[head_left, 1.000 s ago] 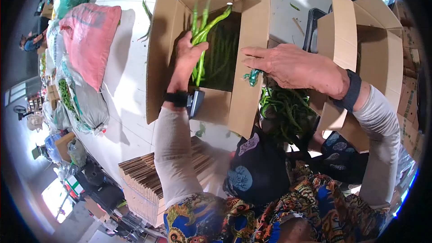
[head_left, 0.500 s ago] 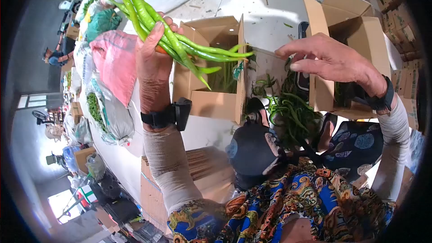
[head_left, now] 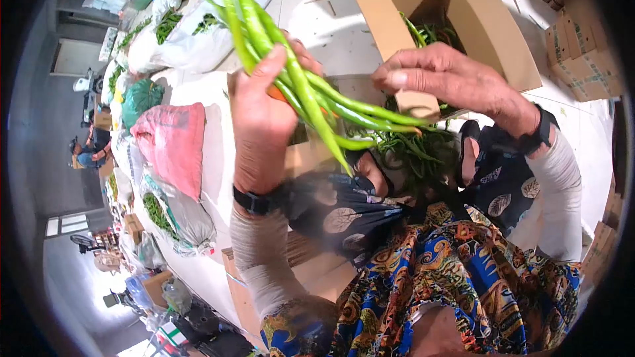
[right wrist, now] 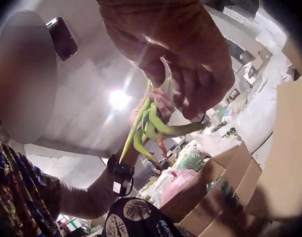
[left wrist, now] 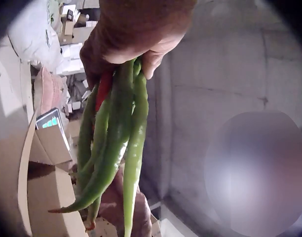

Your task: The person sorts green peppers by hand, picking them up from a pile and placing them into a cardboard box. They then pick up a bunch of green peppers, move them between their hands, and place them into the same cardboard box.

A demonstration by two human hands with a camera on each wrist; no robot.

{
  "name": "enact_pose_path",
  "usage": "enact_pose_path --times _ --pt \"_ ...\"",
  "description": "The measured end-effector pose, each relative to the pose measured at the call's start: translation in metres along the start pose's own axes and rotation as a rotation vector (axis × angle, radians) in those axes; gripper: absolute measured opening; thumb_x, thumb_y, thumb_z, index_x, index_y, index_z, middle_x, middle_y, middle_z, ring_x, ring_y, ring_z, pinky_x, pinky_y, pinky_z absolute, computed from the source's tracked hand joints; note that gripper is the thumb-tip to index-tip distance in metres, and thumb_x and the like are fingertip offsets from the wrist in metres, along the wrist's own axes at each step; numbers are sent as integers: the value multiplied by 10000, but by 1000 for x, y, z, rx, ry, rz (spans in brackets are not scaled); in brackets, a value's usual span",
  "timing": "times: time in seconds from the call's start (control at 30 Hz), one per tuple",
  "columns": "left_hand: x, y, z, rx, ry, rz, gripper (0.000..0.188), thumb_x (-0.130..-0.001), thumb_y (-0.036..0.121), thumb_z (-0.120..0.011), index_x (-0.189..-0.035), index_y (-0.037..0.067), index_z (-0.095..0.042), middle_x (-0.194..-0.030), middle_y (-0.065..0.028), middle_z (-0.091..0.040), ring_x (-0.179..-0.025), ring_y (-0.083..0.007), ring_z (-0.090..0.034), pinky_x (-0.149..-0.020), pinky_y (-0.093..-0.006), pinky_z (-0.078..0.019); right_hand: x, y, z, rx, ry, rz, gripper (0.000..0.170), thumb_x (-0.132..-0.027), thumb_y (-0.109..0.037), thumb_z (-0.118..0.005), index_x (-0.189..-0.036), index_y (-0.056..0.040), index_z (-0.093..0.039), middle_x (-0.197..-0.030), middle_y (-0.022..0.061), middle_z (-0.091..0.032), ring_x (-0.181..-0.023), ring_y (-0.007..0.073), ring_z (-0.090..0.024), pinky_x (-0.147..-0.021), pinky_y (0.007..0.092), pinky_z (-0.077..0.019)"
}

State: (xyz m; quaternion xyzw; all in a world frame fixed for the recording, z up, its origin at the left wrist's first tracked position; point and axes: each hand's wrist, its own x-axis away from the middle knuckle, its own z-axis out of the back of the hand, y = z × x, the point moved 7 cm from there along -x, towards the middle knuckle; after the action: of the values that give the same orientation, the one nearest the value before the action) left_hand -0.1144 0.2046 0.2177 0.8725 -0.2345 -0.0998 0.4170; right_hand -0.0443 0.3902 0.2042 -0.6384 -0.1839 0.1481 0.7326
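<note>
Currently, the left hand [head_left: 262,118] is gripping long green peppers [head_left: 305,94]; the right hand [head_left: 456,82], loosely curved, is hovering near them.

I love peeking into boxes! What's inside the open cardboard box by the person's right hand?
Green peppers lie inside the box. The right hand blocks part of the view, and whatever is under those peppers can't be seen.

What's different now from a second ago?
The left hand has risen out of the left box, lifting the green peppers with it. The right hand has come off that box and hangs near the peppers' ends. Unchanged: the left hand's grip, the pink sack.
</note>
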Motion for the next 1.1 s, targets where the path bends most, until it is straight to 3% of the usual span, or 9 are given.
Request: enact_pose_path --times 0.13,0.2,0.47,0.5,0.6,0.77,0.87,1.0,1.1 --pt "8 -31 -33 -143 43 29 282 -886 184 -563 -1106 17 -505 -899 -97 -570 -800 -211 -582 -749 -343 -496 17 1 -12 -186 82 -33 385 -933 -371 -577 -1065 -13 -629 -920 19 -636 -854 92 -562 -771 260 -462" --pt "11 -45 -44 -205 -2 51 267 -896 192 -538 -1100 20 -515 -886 -90 -570 -799 -196 -577 -751 -324 -480 21 -2 -11 -184 212 103 401 -916 -377 -601 -1070 -7 -615 -906 15 -628 -780 65 -539 -641 221 -438" --pt "17 -94 -50 -132 -47 258 304 -938 120 -504 -1212 -1 -455 -1053 -128 -571 -949 -233 -580 -832 -385 -491 38 24 4 -199 408 -18 565 -806 -440 -708 -1100 29 -591 -919 88 -631 -821 138 -575 -701 264 -475" --pt "17 -99 -55 -138 -58 261 303 -939 118 -498 -1214 -3 -457 -1044 -118 -574 -943 -233 -580 -835 -386 -491 36 29 4 -239 422 -9 441 -822 -337 -726 -1074 -7 -578 -883 20 -595 -779 68 -570 -686 216 -473" --pt "19 -108 -67 -107 -24 269 318 -932 112 -506 -1224 -3 -458 -1024 -93 -578 -910 -216 -586 -821 -363 -499 34 35 8 -340 439 -69 458 -805 -329 -742 -1084 -7 -572 -860 21 -592 -744 76 -572 -667 218 -478" --pt "26 -136 -64 -224 -35 410 400 -884 70 -580 -1261 -2 -466 -994 -71 -571 -859 -160 -589 -729 -287 -497 33 51 16 -357 507 -13 466 -813 -308 -705 -1072 55 -569 -753 72 -619 -545 94 -565 -434 220 -424" --pt "28 -143 -58 -215 -35 447 384 -869 50 -595 -1231 2 -474 -1000 -74 -573 -888 -180 -606 -754 -305 -512 32 55 16 -471 395 11 388 -850 -271 -677 -1107 -5 -558 -796 1 -577 -601 45 -536 -459 193 -415" --pt "27 -147 -57 -115 -64 465 333 -905 110 -565 -1209 2 -482 -988 -88 -593 -953 -206 -614 -779 -320 -518 32 59 16 -581 350 -38 319 -914 -195 -550 -1172 -9 -539 -801 8 -584 -569 58 -535 -446 194 -415" --pt "24 -145 -53 -177 -42 439 334 -939 201 -538 -1202 1 -492 -1006 -122 -614 -894 -196 -623 -732 -318 -531 31 62 19 -619 382 5 322 -904 -174 -532 -1183 -13 -538 -958 53 -613 -828 122 -581 -718 269 -478"
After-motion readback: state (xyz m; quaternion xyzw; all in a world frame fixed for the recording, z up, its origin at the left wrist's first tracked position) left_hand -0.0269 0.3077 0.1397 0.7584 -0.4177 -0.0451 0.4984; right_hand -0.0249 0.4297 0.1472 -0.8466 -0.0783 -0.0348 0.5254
